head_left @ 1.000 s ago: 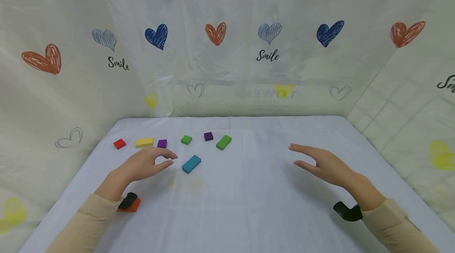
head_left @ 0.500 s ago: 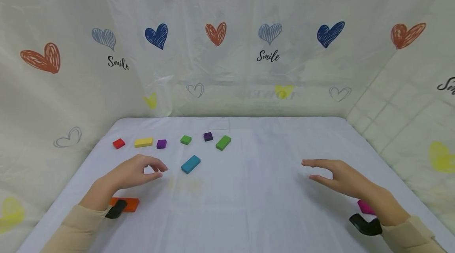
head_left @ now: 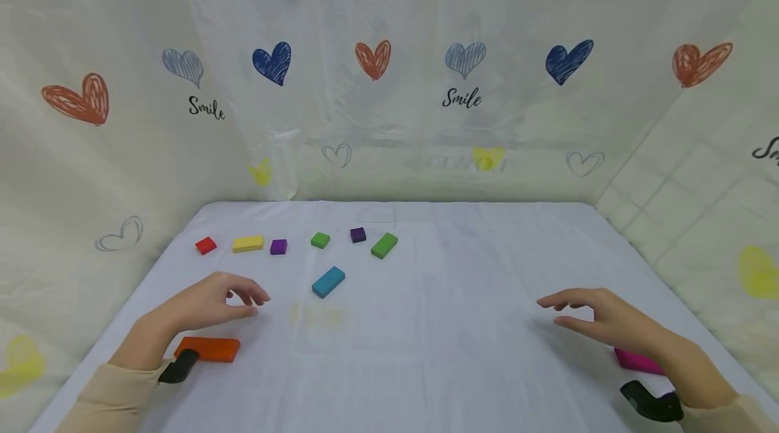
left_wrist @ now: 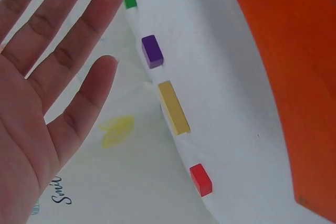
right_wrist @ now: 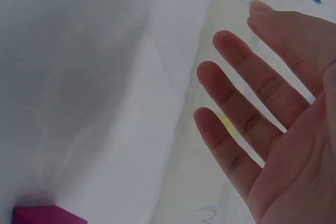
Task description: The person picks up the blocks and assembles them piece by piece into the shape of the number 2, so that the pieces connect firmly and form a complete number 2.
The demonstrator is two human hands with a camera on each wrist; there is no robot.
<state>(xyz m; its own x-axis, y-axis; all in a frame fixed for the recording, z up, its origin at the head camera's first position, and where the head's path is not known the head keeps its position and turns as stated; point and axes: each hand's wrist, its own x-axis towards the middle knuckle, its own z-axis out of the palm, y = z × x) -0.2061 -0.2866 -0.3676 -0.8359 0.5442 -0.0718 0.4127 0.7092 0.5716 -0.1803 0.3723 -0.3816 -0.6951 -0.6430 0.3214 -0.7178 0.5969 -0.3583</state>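
Observation:
My left hand (head_left: 209, 302) hovers over the left part of the table, fingers relaxed and holding nothing. An orange block (head_left: 209, 349) lies just below its wrist; in the left wrist view that orange block (left_wrist: 294, 77) fills the right side. Over on the right, my right hand (head_left: 608, 316) is also in the air with loose, spread fingers and nothing in them. Partly hidden under its forearm is a magenta block (head_left: 638, 361), whose corner shows low in the right wrist view. A blue block (head_left: 328, 282) lies right of and beyond the left hand.
Along the far left of the white table (head_left: 462, 352) lie a red block (head_left: 205, 245), a yellow block (head_left: 247, 244), a purple block (head_left: 278, 247), a small green block (head_left: 320, 240), a dark purple block (head_left: 358, 235) and a longer green block (head_left: 384, 245). A heart-printed sheet (head_left: 414, 169) hangs behind.
Both hands have drawn back toward the near side and outward, the left one leftward and the right one rightward. More of the orange block and the magenta block now shows. The blocks stay put.

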